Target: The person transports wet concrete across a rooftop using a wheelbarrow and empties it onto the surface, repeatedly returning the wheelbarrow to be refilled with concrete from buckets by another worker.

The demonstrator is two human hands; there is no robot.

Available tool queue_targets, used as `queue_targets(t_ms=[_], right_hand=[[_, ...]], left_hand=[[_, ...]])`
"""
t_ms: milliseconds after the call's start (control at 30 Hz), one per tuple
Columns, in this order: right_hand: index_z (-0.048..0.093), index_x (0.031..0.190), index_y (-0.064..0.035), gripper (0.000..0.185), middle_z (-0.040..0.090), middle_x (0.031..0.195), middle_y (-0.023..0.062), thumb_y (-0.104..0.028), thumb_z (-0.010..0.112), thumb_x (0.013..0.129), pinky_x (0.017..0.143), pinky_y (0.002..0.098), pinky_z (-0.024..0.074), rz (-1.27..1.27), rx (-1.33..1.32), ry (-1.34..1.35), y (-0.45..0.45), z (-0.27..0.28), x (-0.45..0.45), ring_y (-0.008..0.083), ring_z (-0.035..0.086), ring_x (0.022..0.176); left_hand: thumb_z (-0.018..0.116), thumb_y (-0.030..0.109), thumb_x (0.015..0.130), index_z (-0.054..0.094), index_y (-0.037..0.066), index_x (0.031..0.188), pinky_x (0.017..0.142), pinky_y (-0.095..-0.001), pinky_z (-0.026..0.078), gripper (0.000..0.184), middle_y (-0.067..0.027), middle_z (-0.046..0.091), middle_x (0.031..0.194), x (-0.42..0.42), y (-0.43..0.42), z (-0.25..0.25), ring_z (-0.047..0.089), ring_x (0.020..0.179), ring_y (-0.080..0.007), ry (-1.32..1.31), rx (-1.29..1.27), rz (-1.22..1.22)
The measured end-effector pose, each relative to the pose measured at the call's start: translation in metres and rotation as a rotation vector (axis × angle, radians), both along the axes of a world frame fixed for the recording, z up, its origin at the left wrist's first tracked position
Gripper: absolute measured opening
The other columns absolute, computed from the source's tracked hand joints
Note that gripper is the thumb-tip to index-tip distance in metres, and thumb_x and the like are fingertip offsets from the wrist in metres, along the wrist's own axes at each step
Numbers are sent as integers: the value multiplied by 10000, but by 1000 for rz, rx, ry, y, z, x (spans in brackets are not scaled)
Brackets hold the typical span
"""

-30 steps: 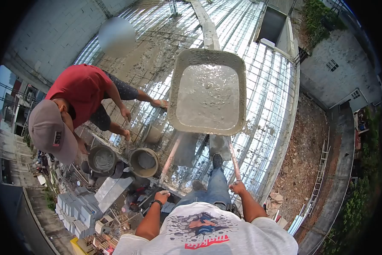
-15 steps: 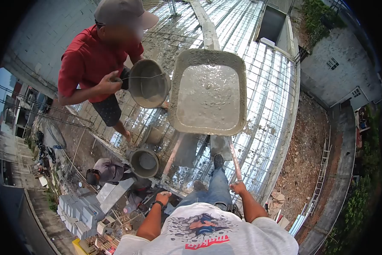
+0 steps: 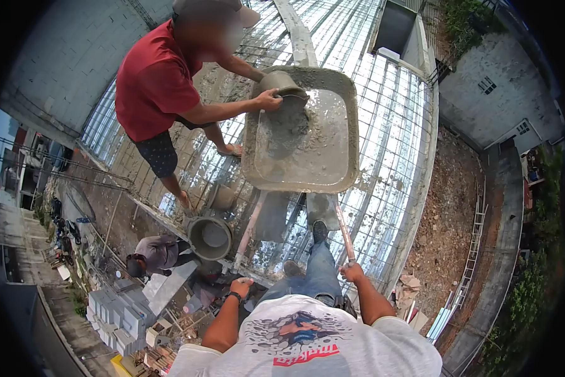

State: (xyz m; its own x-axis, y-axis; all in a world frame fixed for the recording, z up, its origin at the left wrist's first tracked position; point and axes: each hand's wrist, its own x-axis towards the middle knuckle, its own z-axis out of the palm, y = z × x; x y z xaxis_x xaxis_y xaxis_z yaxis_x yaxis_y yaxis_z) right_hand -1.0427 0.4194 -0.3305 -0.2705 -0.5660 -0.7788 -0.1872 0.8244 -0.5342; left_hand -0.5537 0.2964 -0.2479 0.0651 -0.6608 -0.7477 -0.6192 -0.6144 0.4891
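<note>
In front of me sits a wheelbarrow tray (image 3: 353, 125) with wet concrete (image 3: 323, 144) in it. My right hand (image 3: 352, 273) is closed round the end of the right wheelbarrow handle (image 3: 345, 235). My left hand (image 3: 241, 287) is closed near the end of the left handle (image 3: 249, 229); its grip is on that handle's end. A co-worker in a red shirt (image 3: 153, 81) tips a bucket (image 3: 281, 83) with both hands over the tray's left part, and concrete falls out of it.
Another bucket (image 3: 210, 238) stands at the slab's left edge, with a smaller container (image 3: 222, 196) beside it. Mesh (image 3: 389, 125) covers the metal decking. A second person (image 3: 156, 253) is down below on the left. A drop lies beyond the slab's right edge (image 3: 424, 204).
The co-worker has lifted a bucket from the lower left, carried it over to the tray and tipped it. My hands have stayed nearly in place.
</note>
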Motion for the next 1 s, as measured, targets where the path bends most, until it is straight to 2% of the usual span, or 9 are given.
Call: queue_targets(t_ms=[100,300,500,567,600,667,800,933,1000], right_hand=[[615,791,14,158,607,669,64,-124,691,789,448,303,422,-34,-13,-18,5,-18,2,159,561,519],[636,806,12,156,625,695,70,-130,699,785,489,309,450,-54,-12,-33,9,-16,7,157,579,572],[648,835,24,291,657,755,136,-235,742,742,600,362,501,1,95,155,8,17,3,234,626,646],[651,841,20,350,662,791,178,-293,751,721,652,388,508,21,236,311,2,47,3,295,648,701],[629,953,0,431,654,888,221,-340,737,712,733,419,499,61,202,425,10,39,2,370,640,845],[591,1033,-13,480,646,924,223,-352,727,721,772,434,487,-63,220,527,28,25,10,378,625,894],[506,1070,10,589,611,1057,240,-384,742,701,860,450,456,-205,396,571,-35,91,25,379,592,1003],[544,964,20,620,644,957,223,-443,793,635,767,455,476,-73,237,961,-25,58,24,373,621,913],[577,904,34,541,642,821,170,-395,798,658,678,417,477,-181,128,614,4,-11,9,318,617,748]], left_hand=[[698,279,806,693,34,925,595,-245,457,272,-5,653,764,2,2,1,567,631,-79,-5,-60,-33],[707,255,799,690,36,930,586,-243,454,255,3,653,779,8,5,-9,565,632,-82,-16,-57,-47],[746,373,725,637,-11,1051,790,-356,494,515,-165,673,925,13,-3,-20,648,846,-252,2,21,88],[760,381,693,558,-20,1163,854,-387,471,650,-207,627,1041,13,-6,-17,610,956,-298,-270,-146,-41],[767,386,676,519,-24,1219,886,-402,459,724,-228,603,1100,12,-12,-19,592,1011,-321,-401,-238,-104],[777,387,652,438,-21,1290,933,-424,428,830,-243,541,1187,14,-16,-15,533,1093,-348,-520,-186,-142],[780,441,646,368,-32,1342,979,-442,405,937,-273,460,1292,26,-48,-66,469,1183,-380,-502,43,-131],[798,546,571,465,-66,1262,956,-438,430,981,-269,526,1234,47,-73,-122,511,1158,-381,-406,165,-66],[759,677,502,516,-93,1201,968,-427,417,1068,-284,530,1226,74,-84,-173,505,1174,-373,-318,301,-109]])
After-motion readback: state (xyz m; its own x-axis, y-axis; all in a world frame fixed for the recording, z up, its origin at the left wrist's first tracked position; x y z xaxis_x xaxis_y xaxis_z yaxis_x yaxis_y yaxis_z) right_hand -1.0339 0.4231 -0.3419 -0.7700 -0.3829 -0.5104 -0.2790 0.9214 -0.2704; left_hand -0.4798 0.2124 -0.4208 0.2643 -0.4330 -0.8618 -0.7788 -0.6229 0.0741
